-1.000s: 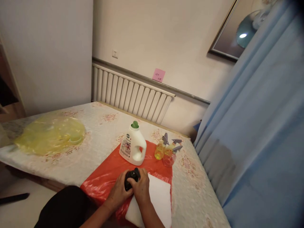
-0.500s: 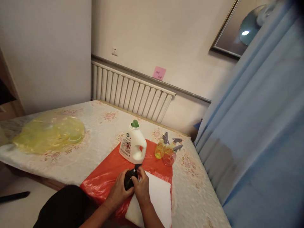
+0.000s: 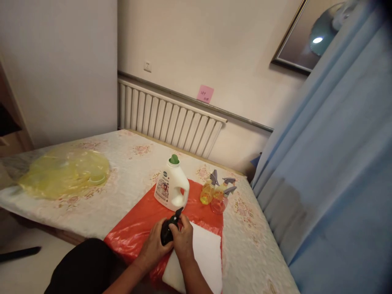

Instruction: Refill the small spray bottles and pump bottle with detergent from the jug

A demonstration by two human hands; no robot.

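My left hand [image 3: 155,241] is wrapped round the body of a small black spray bottle [image 3: 166,233], over a red plastic sheet [image 3: 139,220]. The fingers of my right hand [image 3: 183,237] close round its neck, just under the black head, which points up and to the right. Beyond my hands a white detergent jug [image 3: 174,183] stands upright on the red sheet, with a green piece in its mouth. A white pad [image 3: 206,255] lies under and beside my right forearm.
Three spray bottles [image 3: 218,204] with grey triggers, yellow and pink, stand right of the jug. A crumpled yellow plastic bag [image 3: 61,173] lies at the left of the flowered bed cover [image 3: 128,171]. A radiator [image 3: 168,118] runs along the wall; a blue curtain [image 3: 330,163] hangs at the right.
The black head of the bottle has turned in my right hand, from pointing nearly level to pointing up and right. The jug, bag and other bottles stay put.
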